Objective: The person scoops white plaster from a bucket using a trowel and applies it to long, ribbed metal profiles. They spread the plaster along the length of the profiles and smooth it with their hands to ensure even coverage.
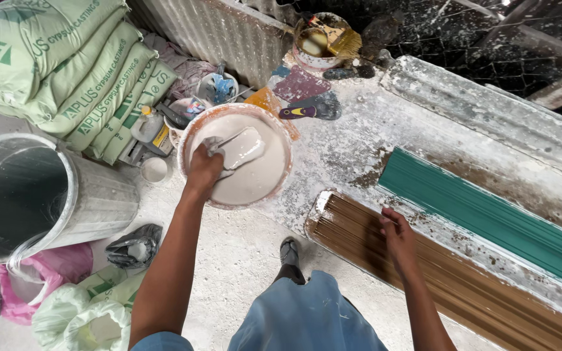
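Observation:
My left hand (203, 168) grips a small plaster-coated scoop (242, 147) and holds it over a round basin (192, 133) full of pale wet plaster. My right hand (397, 235) rests with fingers spread on a long brown grooved mould (463, 286) that lies on the plaster-splashed workbench (352, 146). A long green mould (489, 214) lies beside the brown one, farther from me.
Green plaster sacks (79, 65) are stacked at the upper left. A large grey metal drum (40, 195) stands left. Scrapers (310, 109), a bucket with a brush (320, 42), small tubs and plastic bags (66, 305) lie around. My foot (289, 250) stands on the floor.

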